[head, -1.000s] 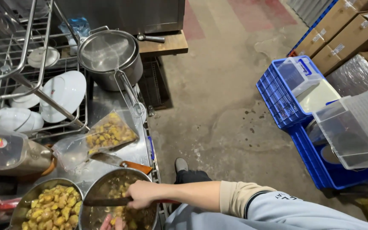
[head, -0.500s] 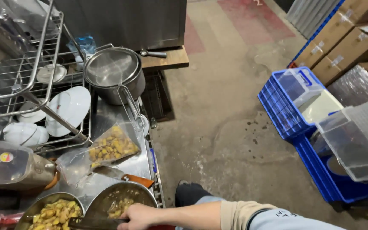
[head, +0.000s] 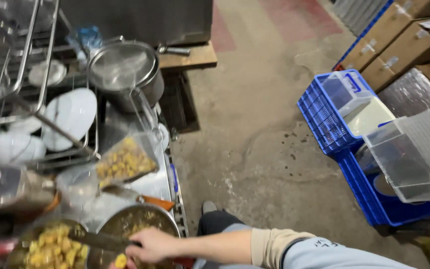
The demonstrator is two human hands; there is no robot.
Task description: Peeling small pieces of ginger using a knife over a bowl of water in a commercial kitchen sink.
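Note:
My right hand point(head: 151, 244) is closed around the handle of a dark, flat-bladed utensil point(head: 100, 240) that points left over two round metal bowls. The left bowl point(head: 51, 247) is full of yellow food chunks. My hand sits over the right bowl point(head: 143, 217), which holds a brownish mix with some yellow pieces. A single yellow piece point(head: 121, 260) shows just below my right hand at the frame's bottom edge. My left hand is mostly cut off there, so I cannot tell what it holds. My knee and a grey shoe point(head: 209, 207) are beside the counter.
A clear bag of yellow chunks point(head: 125, 160) lies behind the bowls. A large bottle point(head: 11, 188) lies to their left. White plates point(head: 73, 113) stand in a wire rack. A strainer sits on a steel pot point(head: 124, 67). Blue crates point(head: 324, 112) with clear tubs point(head: 404, 159) and cardboard boxes point(head: 404, 45) stand on the right.
The view has tilted away from the bowls, so they and my right hand now sit at the bottom edge. My right hand still grips the utensil over the right bowl.

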